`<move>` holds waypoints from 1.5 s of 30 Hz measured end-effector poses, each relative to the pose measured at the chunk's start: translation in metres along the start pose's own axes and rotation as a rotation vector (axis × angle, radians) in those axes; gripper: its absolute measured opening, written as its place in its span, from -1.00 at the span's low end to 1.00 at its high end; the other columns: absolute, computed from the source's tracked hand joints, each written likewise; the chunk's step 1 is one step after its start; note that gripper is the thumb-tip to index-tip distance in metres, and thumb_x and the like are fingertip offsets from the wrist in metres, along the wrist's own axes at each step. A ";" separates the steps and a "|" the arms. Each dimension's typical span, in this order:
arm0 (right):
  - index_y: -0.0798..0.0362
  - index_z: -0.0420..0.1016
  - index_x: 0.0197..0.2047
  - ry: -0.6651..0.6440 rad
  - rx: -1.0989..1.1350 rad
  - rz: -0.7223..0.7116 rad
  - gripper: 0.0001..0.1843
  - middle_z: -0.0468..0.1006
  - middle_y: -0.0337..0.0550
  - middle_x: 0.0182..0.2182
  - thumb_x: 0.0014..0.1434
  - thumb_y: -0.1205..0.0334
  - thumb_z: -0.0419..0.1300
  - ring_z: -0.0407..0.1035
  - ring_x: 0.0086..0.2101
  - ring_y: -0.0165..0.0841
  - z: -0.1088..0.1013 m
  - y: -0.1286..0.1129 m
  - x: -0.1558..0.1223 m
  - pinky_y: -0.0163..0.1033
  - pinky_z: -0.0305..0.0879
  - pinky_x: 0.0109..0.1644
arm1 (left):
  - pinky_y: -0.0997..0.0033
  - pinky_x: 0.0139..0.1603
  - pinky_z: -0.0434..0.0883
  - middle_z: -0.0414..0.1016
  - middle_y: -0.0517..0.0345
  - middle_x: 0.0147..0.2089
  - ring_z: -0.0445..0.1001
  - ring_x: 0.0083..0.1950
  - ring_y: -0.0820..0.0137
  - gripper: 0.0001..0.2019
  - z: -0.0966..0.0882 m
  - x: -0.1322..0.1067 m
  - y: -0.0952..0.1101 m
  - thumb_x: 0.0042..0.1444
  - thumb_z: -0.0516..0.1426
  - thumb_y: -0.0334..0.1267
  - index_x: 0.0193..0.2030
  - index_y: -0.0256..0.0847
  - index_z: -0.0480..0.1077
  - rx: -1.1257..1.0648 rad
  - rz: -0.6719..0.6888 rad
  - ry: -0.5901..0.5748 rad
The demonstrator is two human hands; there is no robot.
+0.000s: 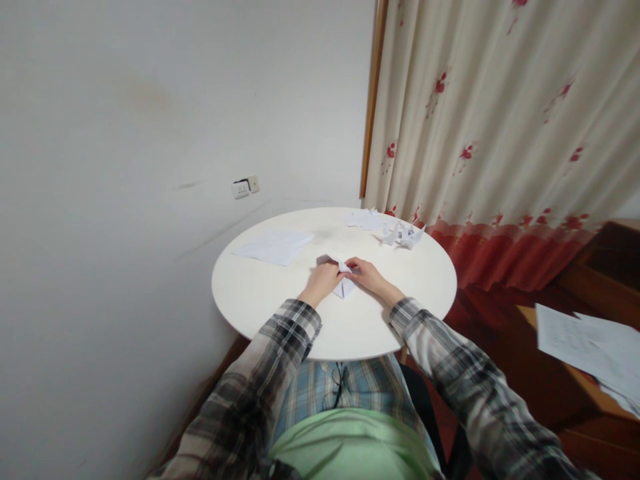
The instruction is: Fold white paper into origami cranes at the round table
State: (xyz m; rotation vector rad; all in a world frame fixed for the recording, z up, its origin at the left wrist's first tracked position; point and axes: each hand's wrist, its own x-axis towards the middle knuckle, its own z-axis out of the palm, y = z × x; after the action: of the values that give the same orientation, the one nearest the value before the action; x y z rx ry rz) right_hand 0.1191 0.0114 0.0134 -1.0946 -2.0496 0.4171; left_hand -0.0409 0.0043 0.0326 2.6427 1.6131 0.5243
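A small folded piece of white paper [344,289] lies near the middle of the round white table [280,310]. My left hand [326,279] is closed on its left side, fingers bent over the paper and partly hiding it. From the right, my right hand [366,273] grips the same paper, with thumb and fingertips close to the left hand. One flap of the paper stands up beyond my hands, and a pointed end shows on the near side.
Flat white sheets [275,247] lie at the table's left. Several folded paper shapes [404,235] stand at the back right, beside more paper [364,219]. A wall with a socket [241,190] is behind; a curtain [480,133] hangs right. Papers [590,343] rest on wooden furniture.
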 end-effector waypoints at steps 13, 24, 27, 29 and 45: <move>0.08 0.39 -0.22 -0.009 -0.008 -0.014 -0.73 0.51 -0.15 -0.28 -0.06 0.34 0.24 0.37 -0.26 -0.37 0.000 0.002 0.001 -0.24 0.25 -0.12 | 0.42 -0.05 0.29 0.49 0.05 -0.09 0.41 -0.04 0.32 -0.74 0.016 0.007 -0.014 0.09 0.07 -0.15 -0.14 -0.17 0.45 -0.115 -0.052 0.051; 0.08 0.39 -0.23 0.035 0.044 -0.018 -0.76 0.48 -0.17 -0.30 -0.04 0.31 0.21 0.36 -0.32 -0.42 0.003 0.005 0.001 -0.30 0.28 -0.23 | 0.43 -0.21 0.33 0.54 0.00 -0.21 0.47 -0.18 0.29 -0.69 0.009 0.003 -0.007 0.08 0.04 -0.07 -0.22 -0.23 0.48 -0.093 -0.086 0.054; 0.08 0.38 -0.24 0.034 0.072 -0.002 -0.76 0.48 -0.19 -0.33 -0.06 0.35 0.20 0.36 -0.34 -0.43 0.004 0.007 0.001 -0.30 0.29 -0.23 | 0.43 -0.28 0.32 0.54 -0.04 -0.30 0.48 -0.26 0.29 -0.59 0.009 0.002 -0.004 0.11 -0.03 0.02 -0.29 -0.26 0.49 -0.073 -0.099 0.057; 0.09 0.38 -0.24 0.033 0.076 0.008 -0.75 0.48 -0.20 -0.34 -0.07 0.36 0.21 0.36 -0.34 -0.43 0.005 0.008 0.001 -0.30 0.29 -0.22 | 0.44 -0.31 0.31 0.53 -0.05 -0.34 0.48 -0.29 0.31 -0.54 0.009 0.001 -0.003 0.13 -0.08 0.03 -0.32 -0.28 0.49 -0.077 -0.095 0.050; 0.09 0.35 -0.14 0.026 0.087 0.064 -0.57 0.46 -0.21 -0.35 -0.16 0.40 0.25 0.33 -0.36 -0.44 0.004 0.009 0.001 -0.31 0.28 -0.23 | 0.45 -0.33 0.31 0.48 0.07 -0.35 0.43 -0.33 0.38 -0.83 0.014 0.006 -0.004 0.11 0.01 -0.21 -0.35 -0.24 0.36 -0.417 0.037 0.300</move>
State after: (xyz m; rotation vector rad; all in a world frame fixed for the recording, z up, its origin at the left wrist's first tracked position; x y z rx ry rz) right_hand 0.1210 0.0183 0.0059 -1.1095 -1.9591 0.5171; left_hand -0.0377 0.0139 0.0206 2.3664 1.3252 1.1629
